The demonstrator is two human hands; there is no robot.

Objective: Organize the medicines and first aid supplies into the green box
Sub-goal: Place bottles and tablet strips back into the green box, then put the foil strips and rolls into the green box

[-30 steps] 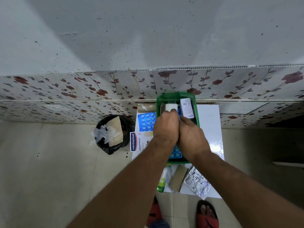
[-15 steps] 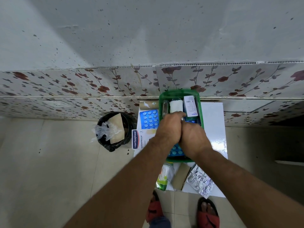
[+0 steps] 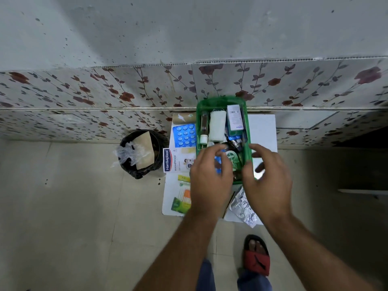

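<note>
Green plastic, the green box (image 3: pixel 245 131) sits on a white counter (image 3: pixel 262 131), its long axis running from the person toward the floral wall; inside it a bandage roll (image 3: pixel 218 126), a clear vial (image 3: pixel 203 127) and a white carton (image 3: pixel 234 119) lie lengthwise the same way, with a Dettol bottle (image 3: pixel 233 160) nearer the hands; the left hand (image 3: pixel 210 177) and right hand (image 3: pixel 267 181) hover over the box's near end, fingers spread and curled, holding nothing; a Hansaplast pack (image 3: pixel 175 160) and a blue blister strip (image 3: pixel 184 136) lie just left of the box
</note>
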